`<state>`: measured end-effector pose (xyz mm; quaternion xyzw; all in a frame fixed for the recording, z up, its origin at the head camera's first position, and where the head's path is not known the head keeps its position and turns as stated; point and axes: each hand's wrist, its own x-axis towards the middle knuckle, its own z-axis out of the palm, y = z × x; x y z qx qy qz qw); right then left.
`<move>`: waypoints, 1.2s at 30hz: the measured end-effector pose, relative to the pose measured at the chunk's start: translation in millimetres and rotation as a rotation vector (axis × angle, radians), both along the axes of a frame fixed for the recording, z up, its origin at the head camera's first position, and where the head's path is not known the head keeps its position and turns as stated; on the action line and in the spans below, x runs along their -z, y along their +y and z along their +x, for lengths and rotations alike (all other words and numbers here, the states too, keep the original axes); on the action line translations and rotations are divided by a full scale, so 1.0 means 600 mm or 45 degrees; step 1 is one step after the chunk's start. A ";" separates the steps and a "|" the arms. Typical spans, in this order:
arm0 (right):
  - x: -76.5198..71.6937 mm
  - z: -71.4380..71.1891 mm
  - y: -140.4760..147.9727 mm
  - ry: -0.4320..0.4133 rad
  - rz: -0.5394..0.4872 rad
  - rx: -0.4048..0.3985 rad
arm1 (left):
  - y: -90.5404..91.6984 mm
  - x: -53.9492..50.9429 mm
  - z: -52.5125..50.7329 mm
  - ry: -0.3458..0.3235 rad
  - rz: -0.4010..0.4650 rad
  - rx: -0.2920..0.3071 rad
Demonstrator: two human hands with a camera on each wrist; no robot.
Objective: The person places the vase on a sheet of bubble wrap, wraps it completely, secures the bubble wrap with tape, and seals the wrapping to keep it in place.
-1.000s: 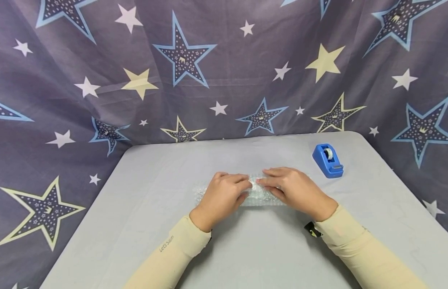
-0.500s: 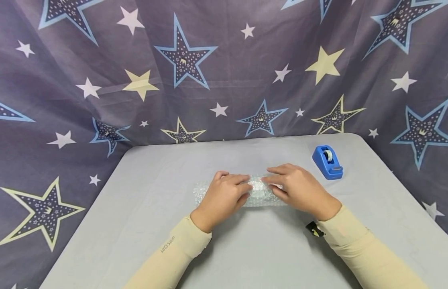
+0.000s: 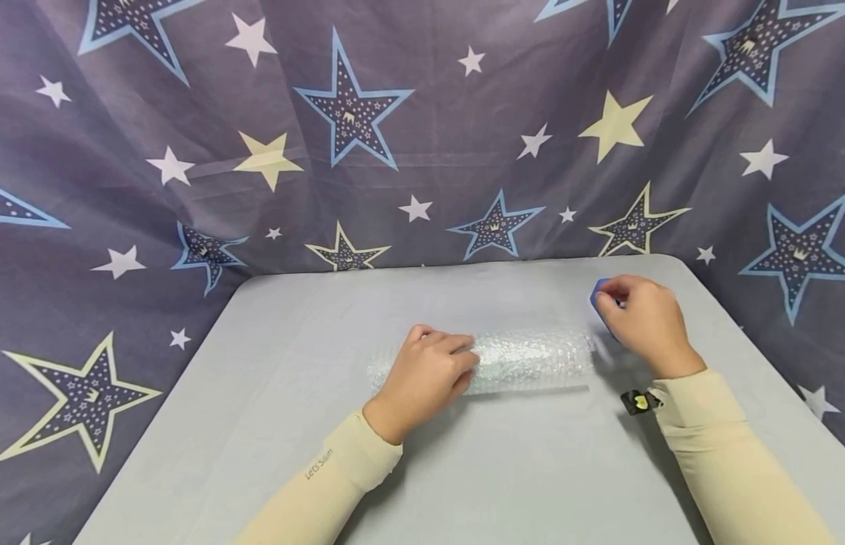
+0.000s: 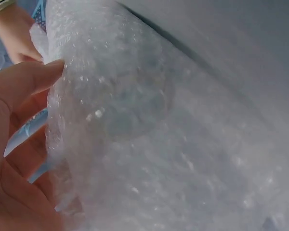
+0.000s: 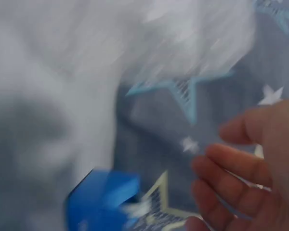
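Observation:
A roll of clear bubble wrap lies crosswise on the table in the head view. My left hand rests over its left part and holds it, with the thumb on the near side and the fingers over the top. Close up in the left wrist view, the thumb touches the bubble wrap, and a faint rounded greenish shape shows through it. My right hand is over the blue tape dispenser, mostly covering it. In the right wrist view the dispenser is apart from the loosely bent fingers, which hold nothing.
The table has a pale grey cover. A dark curtain printed with stars hangs behind it and along both sides. The right wrist view is blurred.
My right hand has left the bubble wrap and moved right and away from me to the tape dispenser. The left hand stays on the roll.

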<state>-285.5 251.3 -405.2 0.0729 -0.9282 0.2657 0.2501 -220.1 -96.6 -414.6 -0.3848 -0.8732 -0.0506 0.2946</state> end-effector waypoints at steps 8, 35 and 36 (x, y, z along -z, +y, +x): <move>0.046 -0.023 0.045 -0.188 -0.173 0.259 | 0.003 0.001 0.001 0.020 -0.020 -0.005; 0.078 -0.036 0.064 -0.639 -0.424 0.418 | 0.002 0.007 -0.004 0.027 -0.018 0.014; 0.078 -0.036 0.064 -0.649 -0.442 0.424 | 0.002 0.007 -0.004 0.028 -0.020 0.014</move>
